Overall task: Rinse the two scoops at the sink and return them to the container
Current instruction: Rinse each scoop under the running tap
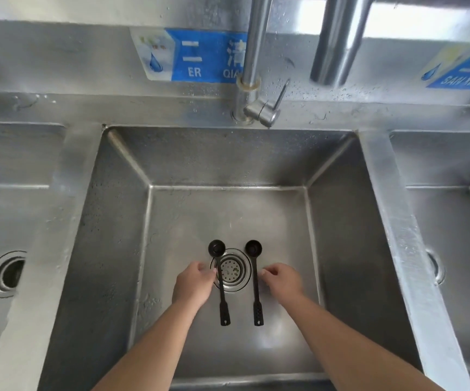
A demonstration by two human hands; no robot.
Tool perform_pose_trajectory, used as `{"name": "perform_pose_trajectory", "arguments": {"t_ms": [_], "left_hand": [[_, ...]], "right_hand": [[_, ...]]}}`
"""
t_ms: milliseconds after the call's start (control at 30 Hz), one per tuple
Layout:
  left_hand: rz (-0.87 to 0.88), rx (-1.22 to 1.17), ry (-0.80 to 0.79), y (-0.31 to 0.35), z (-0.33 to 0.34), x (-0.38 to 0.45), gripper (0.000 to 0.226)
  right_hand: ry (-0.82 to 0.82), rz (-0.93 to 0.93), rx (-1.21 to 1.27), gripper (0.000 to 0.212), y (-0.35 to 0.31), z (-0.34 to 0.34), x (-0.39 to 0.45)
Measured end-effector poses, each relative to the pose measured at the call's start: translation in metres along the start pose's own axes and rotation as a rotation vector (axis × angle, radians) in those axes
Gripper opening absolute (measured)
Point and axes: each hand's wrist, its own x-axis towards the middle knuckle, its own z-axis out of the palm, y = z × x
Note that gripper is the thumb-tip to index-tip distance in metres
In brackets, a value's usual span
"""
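Observation:
Two black long-handled scoops lie side by side on the floor of the middle steel sink basin (338,221), bowls pointing away from me. The left scoop (222,300) crosses the round drain strainer (231,268). The right scoop (256,292) runs along the strainer's right edge. My left hand (192,286) has its fingertips against the left scoop's handle; whether it grips is unclear. My right hand (283,280) hovers just right of the right scoop's handle, fingers loosely curled and a small gap away. No container is in view.
A faucet pipe (252,52) with a lever handle (266,111) rises behind the basin, and a thicker spout (338,38) hangs beside it. No water stream shows. Further basins lie to the left (8,221) and right (453,221). Blue signs are stuck to the backsplash.

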Motion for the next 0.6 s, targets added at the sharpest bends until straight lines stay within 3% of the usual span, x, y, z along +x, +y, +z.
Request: {"name": "perform_pose_trajectory", "arguments": {"t_ms": [133,400,467,600], "left_hand": [[0.147,-0.072,-0.006,0.045,-0.04,-0.029,0.059],[0.549,-0.248,0.086,0.214,-0.141,-0.075,0.072],[0.586,-0.269,0.121,0.253,-0.158,-0.075,0.076],[0.586,-0.203,0.149,0.306,-0.173,-0.06,0.073]], "right_hand": [[0.019,-0.036,0.062,0.04,-0.042,-0.04,-0.028],[0.247,-0.305,0.301,0.067,-0.194,-0.158,-0.061],[0.278,-0.309,0.378,0.063,-0.229,-0.178,-0.054],[0.273,-0.249,0.284,0.017,-0.276,-0.2,-0.028]]}}
